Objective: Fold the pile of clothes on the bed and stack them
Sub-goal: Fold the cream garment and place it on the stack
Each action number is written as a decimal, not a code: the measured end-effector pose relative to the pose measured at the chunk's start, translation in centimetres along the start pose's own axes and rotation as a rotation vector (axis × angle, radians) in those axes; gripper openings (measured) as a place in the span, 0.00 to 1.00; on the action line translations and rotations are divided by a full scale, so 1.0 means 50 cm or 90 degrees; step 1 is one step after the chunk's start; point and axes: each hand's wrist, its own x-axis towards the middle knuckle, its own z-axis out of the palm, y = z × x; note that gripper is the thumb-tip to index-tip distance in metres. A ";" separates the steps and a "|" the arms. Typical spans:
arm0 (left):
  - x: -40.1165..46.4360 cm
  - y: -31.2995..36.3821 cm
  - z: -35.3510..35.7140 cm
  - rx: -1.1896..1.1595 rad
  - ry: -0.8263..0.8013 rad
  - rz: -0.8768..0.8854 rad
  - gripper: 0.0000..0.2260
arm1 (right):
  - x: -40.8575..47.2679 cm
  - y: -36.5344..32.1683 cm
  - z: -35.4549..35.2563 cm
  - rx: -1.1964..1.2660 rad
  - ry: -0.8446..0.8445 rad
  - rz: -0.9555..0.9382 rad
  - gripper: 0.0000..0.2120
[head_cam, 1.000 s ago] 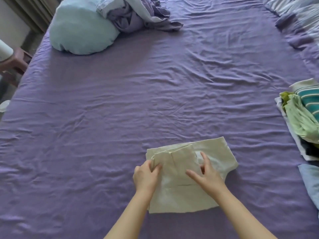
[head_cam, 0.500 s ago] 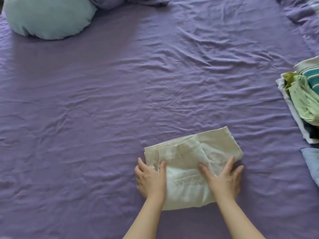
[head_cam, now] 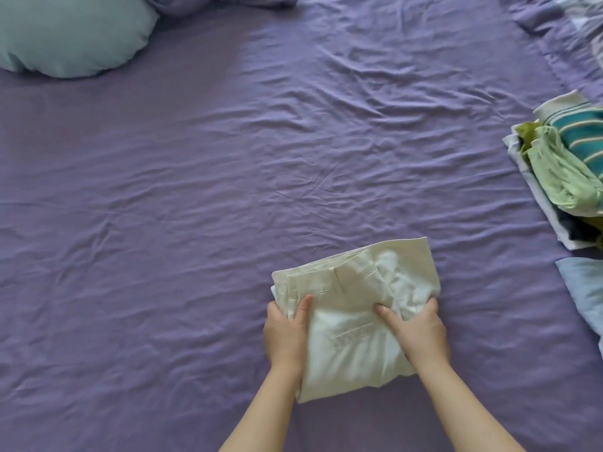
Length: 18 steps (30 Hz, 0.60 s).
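Though well apart from cream shorts (head_cam: 355,288), stacked clothes (head_cam: 561,168)

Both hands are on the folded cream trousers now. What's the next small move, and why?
Probably lift the cream trousers and carry them right to the stack of folded clothes. The left hand and right hand grip opposite sides with fingers curled under the edges, the bundle looks compactly folded, and that stack lies at the bed's right edge.
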 end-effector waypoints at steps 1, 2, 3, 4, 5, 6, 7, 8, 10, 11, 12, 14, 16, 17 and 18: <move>-0.008 0.006 -0.005 -0.034 -0.010 -0.003 0.18 | -0.003 0.000 -0.009 0.018 -0.007 -0.009 0.46; -0.018 0.013 -0.010 -0.057 -0.017 -0.003 0.17 | -0.007 0.001 -0.021 0.031 -0.014 -0.018 0.43; -0.031 0.021 -0.013 -0.078 -0.022 0.000 0.16 | -0.012 0.003 -0.037 0.040 -0.023 -0.029 0.41; -0.046 0.031 -0.014 -0.099 -0.028 0.004 0.16 | -0.017 0.006 -0.057 0.047 -0.033 -0.041 0.39; -0.064 0.041 -0.013 -0.118 -0.034 0.009 0.15 | -0.021 0.011 -0.080 0.056 -0.040 -0.054 0.37; -0.084 0.053 -0.009 -0.134 -0.044 0.016 0.15 | -0.024 0.017 -0.108 0.070 -0.041 -0.069 0.35; -0.107 0.067 -0.001 -0.146 -0.056 0.021 0.15 | -0.026 0.024 -0.138 0.081 -0.037 -0.085 0.34; -0.131 0.082 0.011 -0.154 -0.069 0.027 0.15 | -0.027 0.033 -0.172 0.090 -0.029 -0.100 0.34; -0.185 0.115 0.046 -0.164 -0.102 0.034 0.15 | -0.023 0.058 -0.244 0.095 -0.005 -0.115 0.38; -0.213 0.133 0.070 -0.169 -0.117 0.039 0.15 | -0.019 0.073 -0.284 0.086 0.011 -0.121 0.40; -0.241 0.151 0.094 -0.169 -0.129 0.047 0.15 | -0.012 0.089 -0.322 0.071 0.030 -0.126 0.42; -0.301 0.189 0.153 -0.162 -0.158 0.068 0.15 | 0.006 0.132 -0.405 0.052 0.071 -0.128 0.45; -0.360 0.219 0.222 -0.154 -0.180 0.086 0.15 | 0.032 0.179 -0.486 0.032 0.093 -0.127 0.48; -0.390 0.232 0.259 -0.149 -0.188 0.095 0.15 | 0.048 0.204 -0.525 0.021 0.100 -0.127 0.49; -0.419 0.243 0.297 -0.143 -0.196 0.105 0.15 | 0.065 0.230 -0.564 0.016 0.106 -0.128 0.49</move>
